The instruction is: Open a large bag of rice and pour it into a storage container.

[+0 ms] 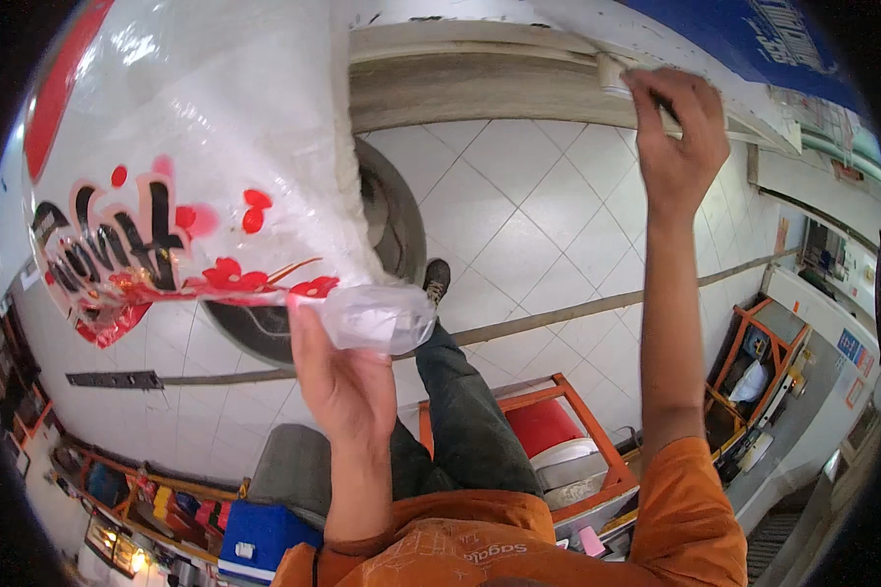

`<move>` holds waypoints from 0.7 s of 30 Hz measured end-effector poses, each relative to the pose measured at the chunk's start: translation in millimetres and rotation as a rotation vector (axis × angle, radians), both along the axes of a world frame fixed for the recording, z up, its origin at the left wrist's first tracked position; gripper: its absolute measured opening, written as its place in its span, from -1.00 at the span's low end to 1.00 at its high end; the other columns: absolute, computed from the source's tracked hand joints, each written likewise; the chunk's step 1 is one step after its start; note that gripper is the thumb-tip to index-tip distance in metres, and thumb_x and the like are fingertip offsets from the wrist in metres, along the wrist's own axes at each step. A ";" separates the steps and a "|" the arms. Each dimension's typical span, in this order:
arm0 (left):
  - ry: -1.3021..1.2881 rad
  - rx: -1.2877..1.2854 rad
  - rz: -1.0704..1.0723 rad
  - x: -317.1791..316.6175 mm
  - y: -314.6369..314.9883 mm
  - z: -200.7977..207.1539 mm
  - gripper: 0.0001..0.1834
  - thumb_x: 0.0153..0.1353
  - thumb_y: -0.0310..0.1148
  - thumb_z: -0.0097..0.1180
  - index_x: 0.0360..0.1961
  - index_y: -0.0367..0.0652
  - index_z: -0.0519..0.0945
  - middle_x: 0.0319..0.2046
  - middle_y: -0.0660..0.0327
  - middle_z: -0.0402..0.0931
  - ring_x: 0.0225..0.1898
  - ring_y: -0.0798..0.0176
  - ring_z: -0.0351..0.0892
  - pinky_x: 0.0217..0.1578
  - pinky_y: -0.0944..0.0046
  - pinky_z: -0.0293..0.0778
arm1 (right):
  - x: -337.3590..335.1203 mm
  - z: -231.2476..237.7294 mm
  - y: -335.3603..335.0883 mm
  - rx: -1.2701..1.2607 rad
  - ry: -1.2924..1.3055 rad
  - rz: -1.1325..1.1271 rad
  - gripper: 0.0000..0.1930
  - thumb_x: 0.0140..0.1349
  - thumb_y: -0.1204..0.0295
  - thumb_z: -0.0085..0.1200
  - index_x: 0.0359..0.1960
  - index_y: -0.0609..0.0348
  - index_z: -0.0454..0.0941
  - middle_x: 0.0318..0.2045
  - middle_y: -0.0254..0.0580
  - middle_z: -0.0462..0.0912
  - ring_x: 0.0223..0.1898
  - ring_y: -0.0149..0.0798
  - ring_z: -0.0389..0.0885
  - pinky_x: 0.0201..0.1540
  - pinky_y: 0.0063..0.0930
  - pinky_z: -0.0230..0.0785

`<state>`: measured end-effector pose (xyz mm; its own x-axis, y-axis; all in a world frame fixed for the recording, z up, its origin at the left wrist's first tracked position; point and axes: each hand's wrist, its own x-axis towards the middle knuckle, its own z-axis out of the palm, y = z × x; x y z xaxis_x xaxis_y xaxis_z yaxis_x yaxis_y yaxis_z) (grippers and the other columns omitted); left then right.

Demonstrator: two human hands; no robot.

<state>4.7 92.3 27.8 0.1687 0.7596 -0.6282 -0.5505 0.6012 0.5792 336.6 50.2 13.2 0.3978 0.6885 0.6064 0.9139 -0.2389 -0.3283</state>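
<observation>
My left hand (347,382) is closed around crumpled clear plastic (377,318); whether this is a separate bag or part of the big package cannot be told. It sits by the lower corner of a large, shiny white plastic package (235,108) printed with red flowers and black lettering, which fills the upper left. My right hand (685,137) is raised at the upper right, with thumb and forefinger pinched at a small white roll-like piece (612,76). That piece is against the edge of a pale counter (480,37).
A round dark grey tub (401,196) stands on the white tiled floor (519,215), partly behind the package. An orange-framed stand (612,455) with a red-and-white container (553,430) is beside my leg. A blue cooler box (264,538) is at lower left. Shelves line the rim.
</observation>
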 end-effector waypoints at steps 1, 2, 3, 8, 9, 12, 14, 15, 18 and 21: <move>0.021 0.002 0.016 -7.2 -3.1 -7.5 -0.51 0.46 -0.19 -0.08 0.30 -0.21 0.29 0.18 0.11 0.43 0.16 0.17 0.46 0.05 -0.01 0.49 | 10.8 -2.8 10.5 -0.012 -0.133 0.054 -0.81 0.02 0.60 0.26 -0.31 0.04 0.69 -0.33 -0.30 0.69 -0.26 -0.26 0.64 -0.22 -0.46 0.42; -0.044 0.057 -0.073 -16.1 -8.2 -17.3 -0.56 0.46 -0.22 -0.05 0.24 -0.23 0.34 0.14 0.10 0.46 0.12 0.19 0.49 0.08 0.03 0.48 | 22.1 -5.3 20.0 -0.006 -0.110 0.071 -0.81 0.02 0.60 0.26 -0.31 0.04 0.69 -0.33 -0.30 0.69 -0.26 -0.26 0.64 -0.22 -0.46 0.42; -0.108 0.109 -0.161 -23.6 -10.9 -20.9 -0.62 0.45 -0.26 -0.03 0.18 -0.25 0.40 0.10 0.09 0.50 0.09 0.21 0.52 0.12 0.07 0.46 | 34.9 -7.9 27.0 -0.018 -0.203 0.103 -0.81 0.03 0.57 0.26 -0.30 0.01 0.70 -0.30 -0.32 0.71 -0.26 -0.25 0.65 -0.20 -0.42 0.42; -0.184 -0.011 -0.040 -2.6 -1.8 -8.6 -0.55 0.44 -0.23 0.02 0.22 -0.27 0.36 0.12 0.10 0.49 0.15 0.19 0.50 0.23 0.10 0.37 | 46.7 -33.2 51.1 -0.003 -0.172 0.188 -0.84 0.23 0.37 0.18 -0.17 -0.04 0.70 -0.11 -0.34 0.72 -0.09 -0.21 0.67 0.08 -0.31 0.37; -0.199 -0.055 0.029 -0.5 2.1 -7.0 -0.53 0.44 -0.21 0.00 0.24 -0.27 0.34 0.14 0.10 0.48 0.17 0.18 0.48 0.25 0.09 0.35 | 44.2 -37.6 51.6 -0.063 -0.251 0.135 -0.81 0.29 0.34 0.13 -0.10 -0.06 0.69 -0.06 -0.33 0.71 -0.02 -0.21 0.65 0.13 -0.29 0.34; -0.260 -0.023 -0.030 -11.5 11.3 -11.9 -0.54 0.47 -0.18 -0.06 0.23 -0.26 0.33 0.18 0.08 0.44 0.20 0.18 0.44 0.29 0.08 0.31 | 37.9 -42.3 54.8 -0.144 -0.336 0.093 -0.75 0.36 0.31 0.06 0.03 -0.11 0.66 0.04 -0.30 0.66 0.09 -0.22 0.59 0.21 -0.25 0.30; -0.421 -0.031 -0.025 -11.4 10.1 -18.1 -0.58 0.48 -0.18 -0.09 0.21 -0.23 0.33 0.18 0.07 0.43 0.21 0.19 0.43 0.28 0.08 0.32 | 41.1 -38.5 51.0 -0.259 -0.431 0.030 -0.72 0.38 0.28 0.04 0.07 -0.15 0.65 0.09 -0.25 0.63 0.16 -0.22 0.54 0.23 -0.24 0.32; -0.412 -0.031 -0.011 -11.1 11.8 -17.5 -0.58 0.48 -0.18 -0.09 0.21 -0.23 0.33 0.18 0.07 0.43 0.21 0.19 0.43 0.28 0.08 0.32 | 44.3 -42.4 48.0 -0.258 -0.423 0.044 -0.72 0.38 0.28 0.04 0.07 -0.15 0.65 0.09 -0.25 0.63 0.16 -0.22 0.54 0.23 -0.24 0.32; -0.255 0.012 0.103 -4.0 24.9 -10.8 -0.62 0.48 -0.21 -0.07 0.21 -0.12 0.32 0.11 0.14 0.49 0.15 0.23 0.48 0.23 0.10 0.40 | 31.1 -35.4 44.4 -0.192 -0.364 -0.008 -0.75 0.35 0.43 0.08 0.03 0.00 0.67 0.04 -0.12 0.65 0.13 -0.12 0.56 0.19 -0.31 0.37; -0.173 0.136 -0.008 -12.5 32.4 -19.8 -0.64 0.47 -0.23 -0.05 0.17 -0.16 0.34 0.08 0.15 0.50 0.08 0.26 0.54 0.13 0.16 0.50 | -5.5 -12.9 36.9 -0.054 -0.271 0.010 -0.77 0.31 0.39 0.16 -0.02 0.00 0.69 -0.03 -0.21 0.69 0.06 -0.24 0.62 0.13 -0.39 0.44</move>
<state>-7.8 124.7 8.0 0.2709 0.8335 -0.4815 -0.6442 0.5287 0.5527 331.1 87.0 0.4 0.2191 0.7256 0.6523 0.9691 -0.2398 -0.0588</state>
